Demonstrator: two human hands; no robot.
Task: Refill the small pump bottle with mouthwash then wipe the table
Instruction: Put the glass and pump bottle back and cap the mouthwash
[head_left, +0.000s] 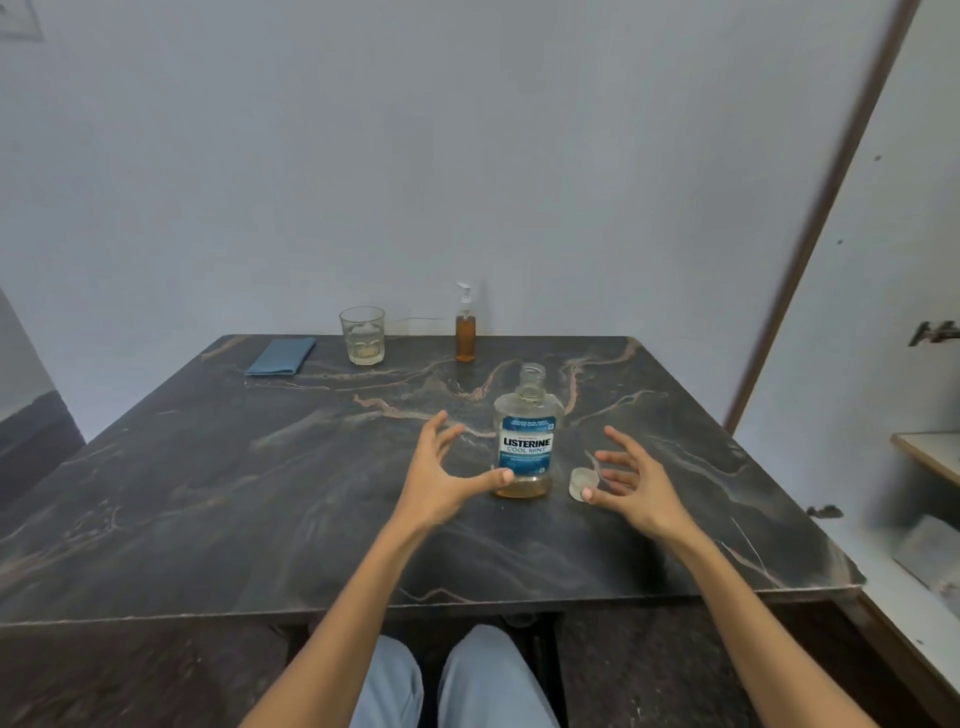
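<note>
A clear mouthwash bottle with a blue label stands uncapped on the dark marble table, a little amber liquid at its bottom. Its clear cap lies just to its right. My left hand hovers left of the bottle with fingers spread, the thumb tip near the bottle's base. Spread open as well, my right hand sits right of the cap, thumb close to it. The small pump bottle, full of amber liquid, stands at the far edge with its pump on. A folded blue cloth lies far left.
A drinking glass with a little liquid stands between the cloth and the pump bottle. A wall runs behind the table. A shelf and ledge are on the right. My knees show below the table's near edge.
</note>
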